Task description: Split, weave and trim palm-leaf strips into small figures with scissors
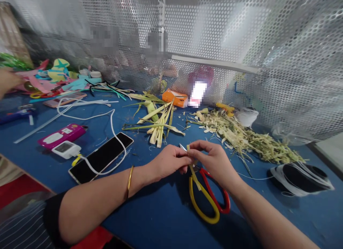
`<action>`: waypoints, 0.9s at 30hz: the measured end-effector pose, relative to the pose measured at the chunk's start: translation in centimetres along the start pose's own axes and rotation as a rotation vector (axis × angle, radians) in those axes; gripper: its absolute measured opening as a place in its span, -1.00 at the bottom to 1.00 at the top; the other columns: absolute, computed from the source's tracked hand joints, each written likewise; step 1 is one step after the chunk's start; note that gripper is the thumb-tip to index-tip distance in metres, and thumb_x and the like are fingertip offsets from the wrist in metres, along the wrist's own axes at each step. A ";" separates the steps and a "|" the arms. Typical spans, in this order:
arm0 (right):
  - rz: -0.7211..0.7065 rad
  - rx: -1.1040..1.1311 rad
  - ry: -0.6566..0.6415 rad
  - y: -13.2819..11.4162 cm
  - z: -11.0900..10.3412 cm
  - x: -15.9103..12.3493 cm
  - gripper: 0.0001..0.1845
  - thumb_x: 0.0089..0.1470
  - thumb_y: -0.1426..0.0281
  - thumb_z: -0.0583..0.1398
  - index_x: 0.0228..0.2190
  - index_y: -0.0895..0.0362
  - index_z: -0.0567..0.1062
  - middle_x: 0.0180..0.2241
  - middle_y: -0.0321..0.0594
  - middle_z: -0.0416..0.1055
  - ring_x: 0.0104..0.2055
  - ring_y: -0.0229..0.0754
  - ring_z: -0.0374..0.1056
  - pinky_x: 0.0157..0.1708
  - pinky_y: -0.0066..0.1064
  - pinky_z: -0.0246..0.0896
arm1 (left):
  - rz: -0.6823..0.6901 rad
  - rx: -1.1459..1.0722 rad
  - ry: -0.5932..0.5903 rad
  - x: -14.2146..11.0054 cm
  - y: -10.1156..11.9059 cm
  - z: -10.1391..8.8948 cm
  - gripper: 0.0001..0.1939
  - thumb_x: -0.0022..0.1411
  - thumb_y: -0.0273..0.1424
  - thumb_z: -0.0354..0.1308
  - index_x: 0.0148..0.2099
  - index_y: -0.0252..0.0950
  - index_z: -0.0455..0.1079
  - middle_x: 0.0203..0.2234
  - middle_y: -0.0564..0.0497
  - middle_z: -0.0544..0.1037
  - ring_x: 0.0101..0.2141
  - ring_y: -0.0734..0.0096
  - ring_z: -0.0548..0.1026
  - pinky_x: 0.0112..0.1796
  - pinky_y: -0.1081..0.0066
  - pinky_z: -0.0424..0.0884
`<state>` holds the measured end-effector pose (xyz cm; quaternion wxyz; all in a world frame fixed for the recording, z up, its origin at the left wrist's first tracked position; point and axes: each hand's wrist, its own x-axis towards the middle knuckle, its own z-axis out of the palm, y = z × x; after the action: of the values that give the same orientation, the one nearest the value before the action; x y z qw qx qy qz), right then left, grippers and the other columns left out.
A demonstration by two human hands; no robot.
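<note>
My left hand [171, 159] and my right hand [211, 159] meet at the middle of the blue table, fingertips pinched together. Between them is a narrow pale-green plant strip [197, 180], one end sticking up above the fingers and the other hanging below. Scissors [205, 214] with one yellow and one red handle lie just under my hands; their blade tip shows beyond the left fingers and the pivot is mostly hidden. Ahead of my hands is a loose pile of pale stalks and leaf strips [160, 129].
Shredded plant scraps [235, 132] spread at right, near a black spool of white thread [300, 179]. On the left lie a dark phone [103, 156], a white cable [114, 123] and a magenta packet [63, 135]. A perforated metal screen [209, 30] stands behind; another person's hand [9, 81] is far left.
</note>
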<state>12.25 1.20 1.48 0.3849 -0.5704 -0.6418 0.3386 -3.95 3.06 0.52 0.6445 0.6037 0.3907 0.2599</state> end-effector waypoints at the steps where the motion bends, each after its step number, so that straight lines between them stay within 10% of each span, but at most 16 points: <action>1: 0.029 0.033 -0.008 0.0 0.3 -0.1 -0.87 0.00 0.33 0.20 -0.50 0.11 0.49 -0.50 -0.29 0.46 -0.42 -0.23 0.34 -0.39 -0.40 0.22 | -0.002 0.011 -0.006 0.0 0.0 0.0 -0.73 0.11 -0.35 0.16 -0.60 -0.30 0.37 -0.71 0.08 0.37 -0.62 0.54 0.31 -0.48 0.48 0.27; 12: -0.010 0.020 0.235 0.8 -0.5 0.5 -0.71 0.08 0.16 0.17 -0.34 0.12 0.52 -0.35 -0.20 0.51 -0.27 -0.14 0.38 -0.25 -0.34 0.22 | -0.107 -0.290 0.045 0.4 0.1 -0.4 -0.70 0.17 -0.21 0.19 -0.45 -0.35 0.48 -0.58 -0.01 0.51 -0.57 0.52 0.41 -0.39 0.44 0.35; 19: 0.283 0.494 0.061 1.6 -0.4 0.9 -0.60 -0.25 0.16 0.40 -0.40 0.17 0.54 -0.49 -0.25 0.47 -0.43 -0.24 0.36 -0.34 -0.39 0.22 | -0.150 -0.366 0.003 0.6 0.1 -0.6 -0.67 0.24 -0.20 0.13 -0.34 -0.39 0.48 -0.53 -0.09 0.57 -0.56 0.48 0.46 -0.38 0.40 0.36; 27: 0.197 0.507 0.161 2.0 0.3 0.7 -0.74 -0.20 0.24 0.37 -0.54 0.15 0.48 -0.57 -0.32 0.42 -0.48 -0.27 0.31 -0.37 -0.39 0.21 | -0.144 -0.239 -0.060 0.1 0.4 -0.3 -0.83 0.12 -0.36 0.25 -0.30 -0.40 0.51 -0.54 -0.05 0.58 -0.57 0.50 0.46 -0.41 0.44 0.37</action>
<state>12.90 2.11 -0.30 0.5304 -0.5405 -0.4456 0.4775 -4.13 3.39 0.90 0.7400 0.5007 0.3800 0.2395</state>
